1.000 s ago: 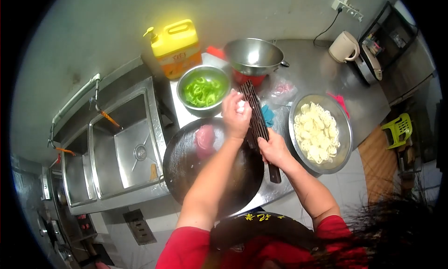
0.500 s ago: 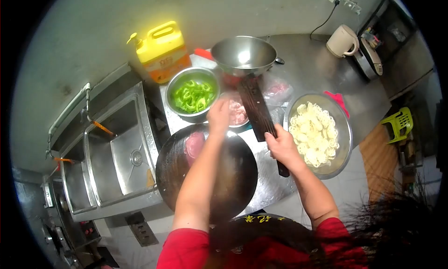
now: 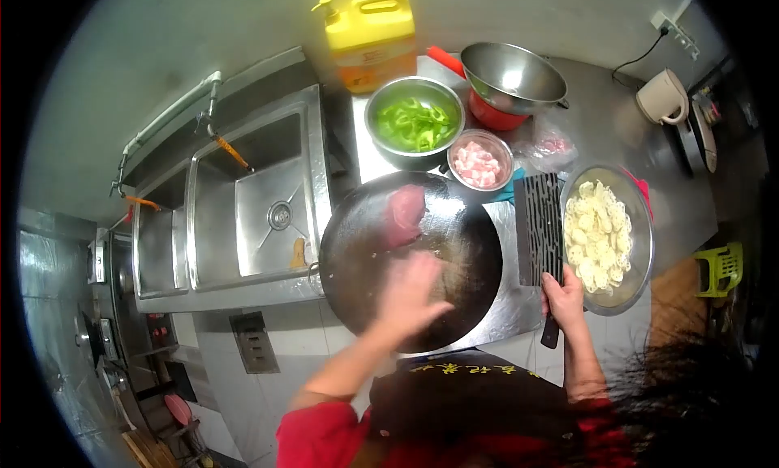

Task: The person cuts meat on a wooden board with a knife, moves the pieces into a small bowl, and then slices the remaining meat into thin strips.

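Note:
My right hand [image 3: 565,298] grips the handle of a cleaver [image 3: 539,229] with a dark, streaked blade; it is held up between the board and the bowl of pale slices. My left hand [image 3: 412,294], a little blurred, is over the round dark chopping board [image 3: 471,281] with thumb and fingers apart and nothing in them. A piece of raw pink meat [image 3: 405,210] lies on the far part of the board, just beyond my left fingertips. Cut pale-pink meat [image 3: 476,165] fills a small metal bowl [image 3: 508,158] behind the board.
Sliced green peppers [image 3: 418,124] sit in a metal bowl [image 3: 374,139] at the back. A large bowl [image 3: 647,261] of pale slices [image 3: 598,237] stands right. Behind are a yellow jug [image 3: 369,30], a metal basin [image 3: 513,75] and a kettle [image 3: 661,97]. A double sink [image 3: 272,184] adjoins on the left.
My left hand has come back from the small meat bowl to over the board, fingers spreading. The cleaver has turned to show its broad face. The whole view has shifted.

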Demonstrator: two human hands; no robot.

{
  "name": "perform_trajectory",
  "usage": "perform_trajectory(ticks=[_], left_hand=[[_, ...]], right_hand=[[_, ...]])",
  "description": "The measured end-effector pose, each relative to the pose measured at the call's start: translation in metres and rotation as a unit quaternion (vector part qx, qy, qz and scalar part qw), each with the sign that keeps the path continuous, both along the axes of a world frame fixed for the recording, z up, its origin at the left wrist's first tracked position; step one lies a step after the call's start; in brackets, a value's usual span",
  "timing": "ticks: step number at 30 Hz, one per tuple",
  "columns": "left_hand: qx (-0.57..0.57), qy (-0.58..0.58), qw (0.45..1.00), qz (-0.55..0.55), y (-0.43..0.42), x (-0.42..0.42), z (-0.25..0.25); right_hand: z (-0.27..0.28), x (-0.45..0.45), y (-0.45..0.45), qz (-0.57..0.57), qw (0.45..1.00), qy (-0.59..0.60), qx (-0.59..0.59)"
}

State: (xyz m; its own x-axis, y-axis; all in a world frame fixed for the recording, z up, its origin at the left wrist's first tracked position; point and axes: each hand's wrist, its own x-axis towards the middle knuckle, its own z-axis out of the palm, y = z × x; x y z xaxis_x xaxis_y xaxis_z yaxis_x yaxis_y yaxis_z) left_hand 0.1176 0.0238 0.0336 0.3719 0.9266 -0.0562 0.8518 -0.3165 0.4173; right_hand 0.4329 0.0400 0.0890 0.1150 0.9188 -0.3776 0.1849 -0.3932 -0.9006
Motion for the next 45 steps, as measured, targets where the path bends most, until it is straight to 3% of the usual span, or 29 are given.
perform_trajectory(ticks=[1, 3, 4, 6, 9, 10, 11, 12, 13, 15, 17, 20, 23, 24, 26, 27, 28, 29, 32, 34, 36, 41, 44, 45], left_hand=[[-0.039, 0.021, 0.995, 0.092, 0.009, -0.036, 0.012], [0.051, 0.134, 0.971, 0.190, 0.011, -0.131, -0.032], [-0.042, 0.044, 0.951, 0.304, 0.018, -0.174, -0.032], [0.011, 0.122, 0.904, 0.411, 0.027, -0.233, -0.044], [0.109, 0.118, 0.916, 0.369, 0.044, -0.219, -0.038], [0.077, 0.051, 0.943, 0.319, 0.047, -0.186, -0.022], [0.161, 0.037, 0.950, 0.265, 0.043, -0.145, -0.020], [0.063, -0.061, 0.976, 0.201, 0.048, -0.101, 0.009], [0.112, -0.059, 0.984, 0.128, 0.040, -0.060, 0.008], [0.104, -0.153, 0.982, -0.050, 0.020, 0.001, -0.043], [0.040, -0.060, 0.992, -0.104, 0.011, 0.044, -0.040], [0.029, -0.001, 0.996, -0.086, 0.020, 0.023, -0.030], [-0.029, 0.046, 0.998, 0.007, 0.021, -0.066, -0.005], [0.022, 0.055, 0.997, 0.054, 0.014, -0.102, -0.016], [0.021, 0.088, 0.986, 0.142, 0.010, -0.177, -0.031], [-0.031, 0.120, 0.961, 0.249, 0.012, -0.224, -0.072], [-0.101, 0.175, 0.929, 0.309, 0.016, -0.227, -0.030], [0.124, 0.246, 0.898, 0.344, 0.016, -0.256, -0.075], [0.173, -0.015, 0.942, 0.286, 0.047, -0.210, -0.033], [0.128, -0.216, 0.922, 0.293, 0.067, -0.129, -0.009], [0.055, -0.182, 0.934, 0.301, 0.087, -0.069, 0.003], [0.196, -0.150, 0.926, 0.285, 0.108, -0.022, -0.025], [0.241, -0.194, 0.934, 0.177, 0.095, -0.033, -0.029], [0.221, -0.230, 0.939, 0.130, 0.080, -0.029, -0.002]], right_hand=[[-0.001, 0.002, -0.004, -0.003, 1.000, 0.001, -0.004], [0.001, 0.002, -0.010, 0.005, 1.000, 0.003, 0.000], [0.002, 0.001, -0.014, 0.008, 1.000, 0.004, 0.001], [0.004, -0.002, -0.019, 0.009, 1.000, -0.003, -0.007], [-0.003, -0.003, -0.026, 0.017, 1.000, -0.006, 0.016], [0.000, -0.005, -0.026, 0.013, 1.000, -0.002, 0.011], [0.003, -0.010, -0.025, 0.011, 1.000, 0.002, 0.010], [0.006, -0.014, -0.025, 0.010, 1.000, 0.007, 0.007], [0.008, -0.016, -0.024, 0.010, 1.000, 0.005, 0.007], [0.010, -0.019, -0.023, 0.015, 1.000, -0.004, 0.010], [0.011, -0.021, -0.024, 0.019, 1.000, -0.006, 0.018], [0.010, -0.018, -0.028, 0.027, 0.999, -0.008, 0.032], [0.004, -0.010, -0.036, 0.026, 0.999, -0.013, 0.033], [0.007, -0.008, -0.039, 0.019, 0.999, -0.013, 0.025], [0.009, -0.005, -0.043, 0.004, 1.000, -0.007, 0.013], [0.009, -0.004, -0.045, -0.006, 1.000, 0.000, 0.009], [0.009, -0.004, -0.048, -0.013, 1.000, 0.006, 0.002], [0.009, -0.005, -0.047, -0.008, 1.000, -0.005, -0.004], [0.003, -0.012, -0.043, 0.021, 1.000, -0.011, -0.002], [0.006, -0.026, -0.038, 0.016, 0.999, -0.001, -0.028], [0.005, -0.036, -0.036, 0.042, 0.999, 0.003, -0.023], [0.009, -0.040, -0.047, 0.071, 0.996, -0.049, 0.008], [0.005, -0.027, -0.058, 0.076, 0.996, -0.050, 0.025], [0.013, -0.028, -0.060, 0.064, 0.997, -0.043, 0.006]])
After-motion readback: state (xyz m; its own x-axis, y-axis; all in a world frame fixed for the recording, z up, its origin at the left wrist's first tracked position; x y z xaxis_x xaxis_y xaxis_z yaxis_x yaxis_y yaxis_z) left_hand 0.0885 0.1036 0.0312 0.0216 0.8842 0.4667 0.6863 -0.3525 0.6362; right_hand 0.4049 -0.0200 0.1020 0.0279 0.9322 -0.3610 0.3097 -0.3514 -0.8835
